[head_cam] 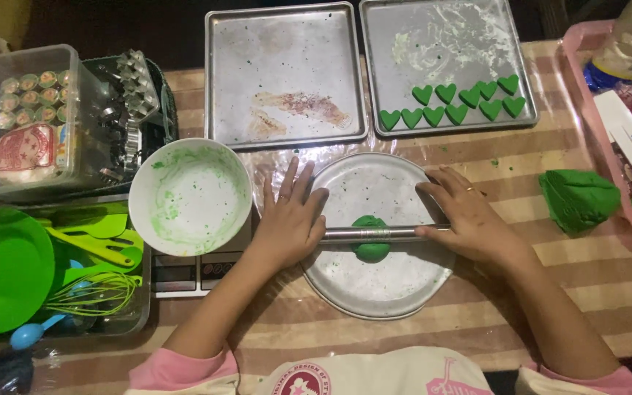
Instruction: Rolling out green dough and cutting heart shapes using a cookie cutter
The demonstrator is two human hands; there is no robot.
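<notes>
Pressing flat, fingers spread: left hand (290, 219) and right hand (466, 216) lie open-palmed on rolling pin (378, 233), gripping nothing, pin across green dough (369, 250) on round tray (396, 292).

Round pan (396, 289) sitting at the counter's (550, 292) near middle, carrying a dough lump (371, 249) under a rolling pin (382, 234). Two square trays lying along the far edge: left tray (284, 44); right tray (418, 29) holding heart cutouts (448, 104). Bowl (190, 196) resting left of the pan. Dough mound (578, 200) lying toward the right edge. Utensil bin (96, 256) occupying the near-left corner.
</notes>
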